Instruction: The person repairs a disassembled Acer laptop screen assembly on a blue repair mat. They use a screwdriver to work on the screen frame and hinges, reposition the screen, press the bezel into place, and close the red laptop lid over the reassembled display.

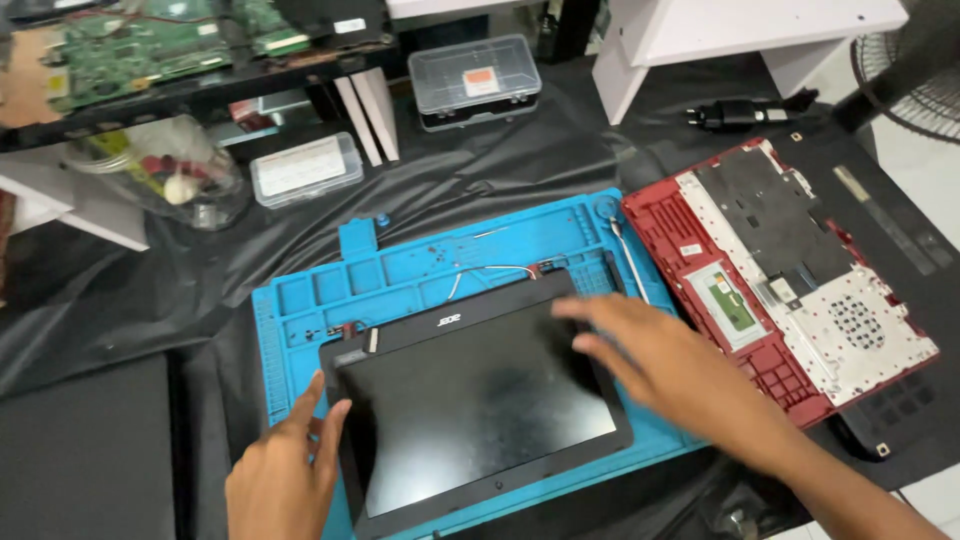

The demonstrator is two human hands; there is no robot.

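Observation:
A black laptop screen panel (470, 405) lies face up on a blue repair mat (300, 310). My left hand (285, 475) touches the panel's left edge with its fingers spread and holds nothing. My right hand (665, 365) hovers blurred over the panel's right side, fingers apart. Thin cables (490, 270) run from the panel's top edge onto the mat. A red laptop base (790, 280), opened and showing its inner plate, lies right of the mat.
A metal tool (630, 260) lies on the mat's right edge. Two clear plastic boxes (475, 78) (305, 168) and a clear bag of parts (165, 175) sit behind. Green circuit boards (130, 45) rest on a shelf. A black power plug (740, 112) and a fan (915, 70) are at the right.

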